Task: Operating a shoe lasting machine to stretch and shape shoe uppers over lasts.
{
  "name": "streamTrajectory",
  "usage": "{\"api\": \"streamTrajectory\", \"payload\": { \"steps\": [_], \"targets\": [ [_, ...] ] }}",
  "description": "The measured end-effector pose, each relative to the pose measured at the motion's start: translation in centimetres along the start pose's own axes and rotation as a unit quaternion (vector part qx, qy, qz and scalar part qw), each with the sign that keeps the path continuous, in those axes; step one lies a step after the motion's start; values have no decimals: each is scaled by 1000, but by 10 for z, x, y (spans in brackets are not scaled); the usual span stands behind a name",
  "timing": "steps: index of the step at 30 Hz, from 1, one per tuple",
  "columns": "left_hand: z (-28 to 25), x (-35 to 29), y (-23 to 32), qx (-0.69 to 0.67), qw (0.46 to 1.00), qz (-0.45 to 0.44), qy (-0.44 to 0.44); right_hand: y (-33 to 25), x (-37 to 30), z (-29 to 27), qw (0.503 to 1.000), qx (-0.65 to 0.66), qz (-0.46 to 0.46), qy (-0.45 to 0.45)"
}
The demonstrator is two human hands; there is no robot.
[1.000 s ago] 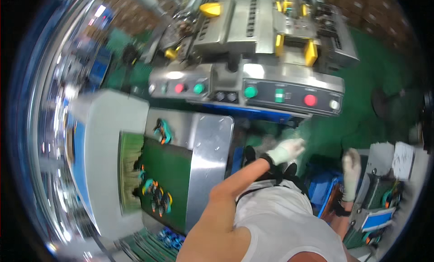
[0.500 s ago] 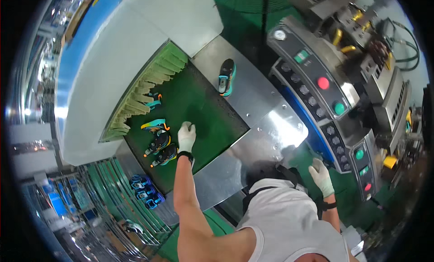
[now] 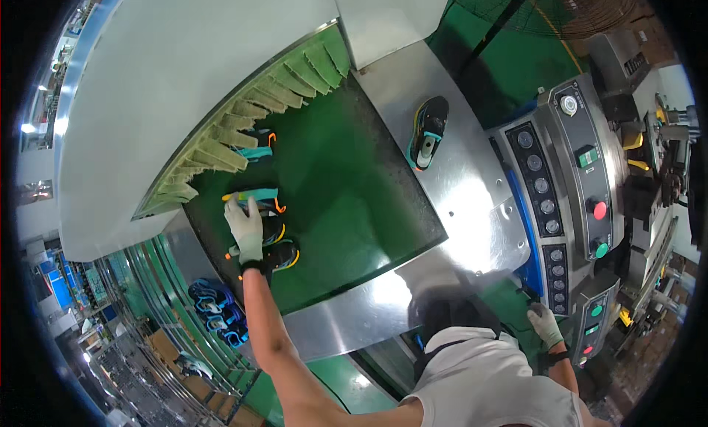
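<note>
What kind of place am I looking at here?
Probably a shoe factory floor: shoes or shoe parts lie on a green belt leading to a fringed curtain, and a control panel with coloured buttons stands at the right.

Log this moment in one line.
left hand: over shoes on green surface, grip unclear | right hand: near lower control panel, nothing visible in it | dark shoe: apart, on metal table

The gloved left hand (image 3: 245,224) stretches far out, thumb and fingers parted. Just behind its grip, the wrist (image 3: 252,259) and bare left forearm (image 3: 264,309) run nearly straight. Well to the grip's right, the gloved right hand (image 3: 544,324) hangs, fingers loosely bent.
</note>
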State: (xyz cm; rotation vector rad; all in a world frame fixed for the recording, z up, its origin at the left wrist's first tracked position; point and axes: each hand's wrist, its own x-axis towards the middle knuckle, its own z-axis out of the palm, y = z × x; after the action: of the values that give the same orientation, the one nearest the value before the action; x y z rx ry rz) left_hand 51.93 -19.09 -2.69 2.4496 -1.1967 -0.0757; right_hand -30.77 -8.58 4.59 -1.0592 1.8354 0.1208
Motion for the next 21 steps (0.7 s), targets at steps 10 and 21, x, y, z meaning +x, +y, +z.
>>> {"api": "streamTrajectory", "payload": {
  "steps": [10,21],
  "targets": [
    [181,136,-73,-275,914,-298,31,-3,-60,7,985,60,122,107],
    [205,79,62,-53,962,109,-245,-10,-18,48,995,-72,-18,62]
  ]
}}
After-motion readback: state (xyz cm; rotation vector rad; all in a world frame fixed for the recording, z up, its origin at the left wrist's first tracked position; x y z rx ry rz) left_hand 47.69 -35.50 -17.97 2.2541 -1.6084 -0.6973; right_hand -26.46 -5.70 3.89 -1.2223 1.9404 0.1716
